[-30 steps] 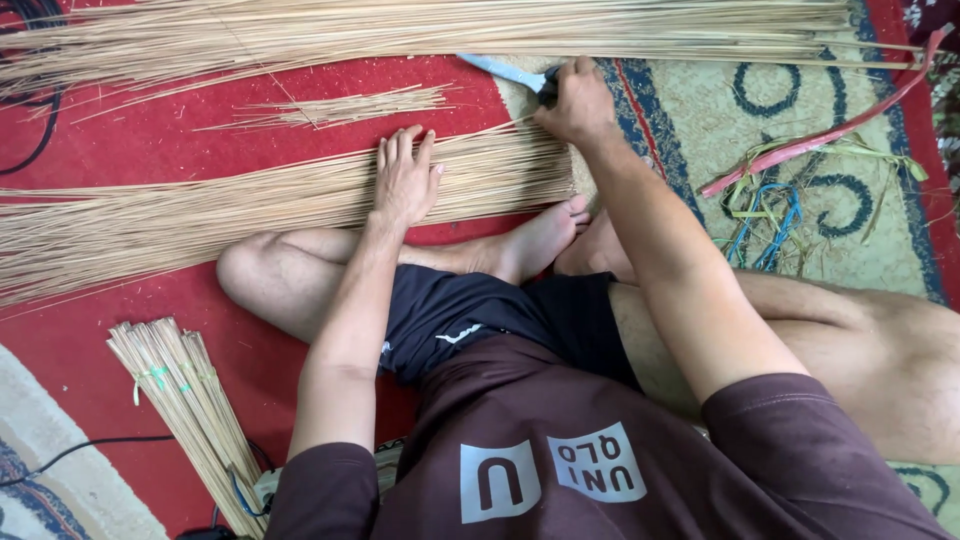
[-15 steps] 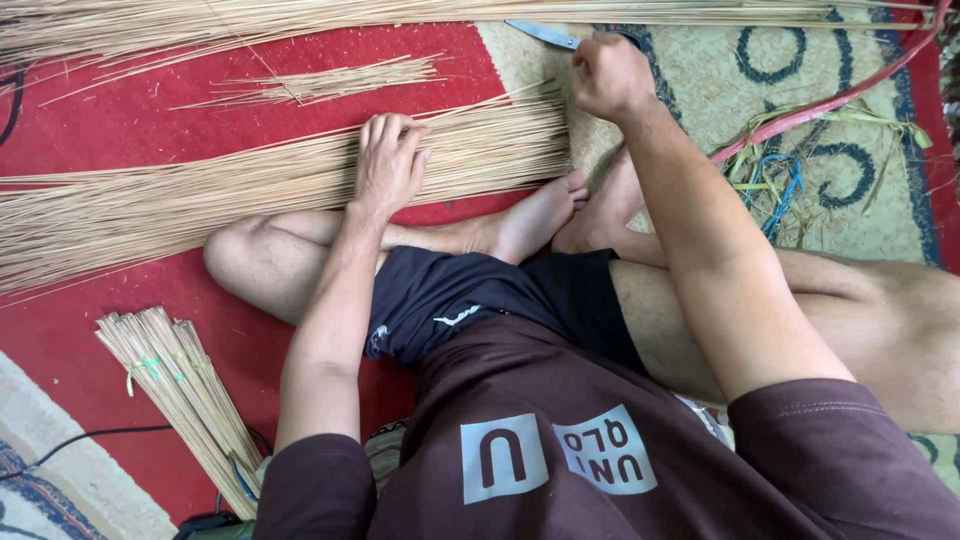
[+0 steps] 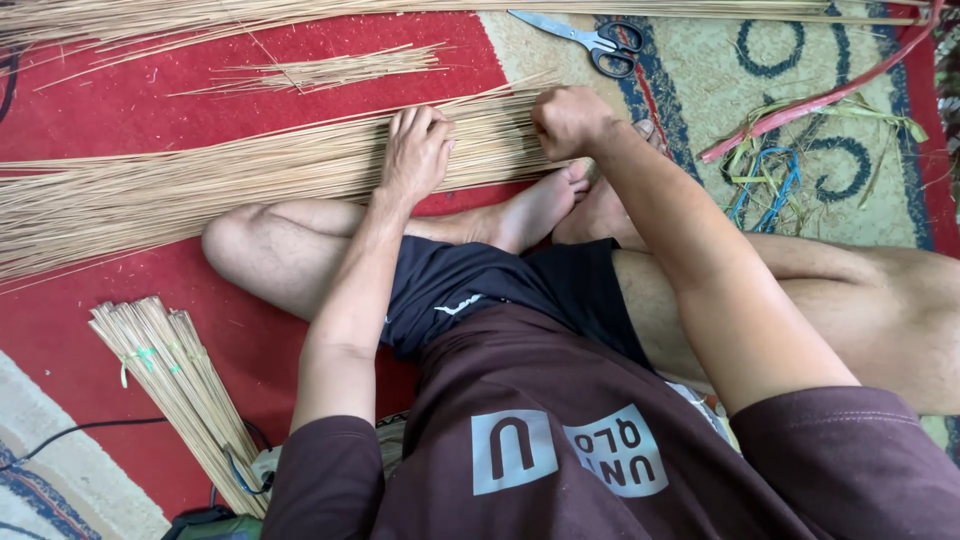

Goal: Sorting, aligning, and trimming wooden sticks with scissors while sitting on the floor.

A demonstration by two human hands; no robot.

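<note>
A long spread of thin tan sticks (image 3: 200, 180) lies across the red carpet (image 3: 130, 100) in front of my crossed legs. My left hand (image 3: 415, 150) presses flat on these sticks, fingers extended. My right hand (image 3: 568, 120) is a closed fist at the right end of the same sticks, fingers curled around the tips. A pair of scissors (image 3: 592, 38) with black handles lies on the carpet beyond my right hand, untouched.
A tied bundle of shorter sticks (image 3: 170, 380) lies by my left knee. A small loose pile (image 3: 320, 70) and a long row of sticks (image 3: 300, 15) lie farther out. At right are a red strip (image 3: 820, 95) and blue and green strands (image 3: 765, 185). A black cable (image 3: 60, 435) runs at lower left.
My right hand let go of the scissors, which now lie on the carpet, and pulled back to the stick ends as a fist. My left hand stayed on the sticks.
</note>
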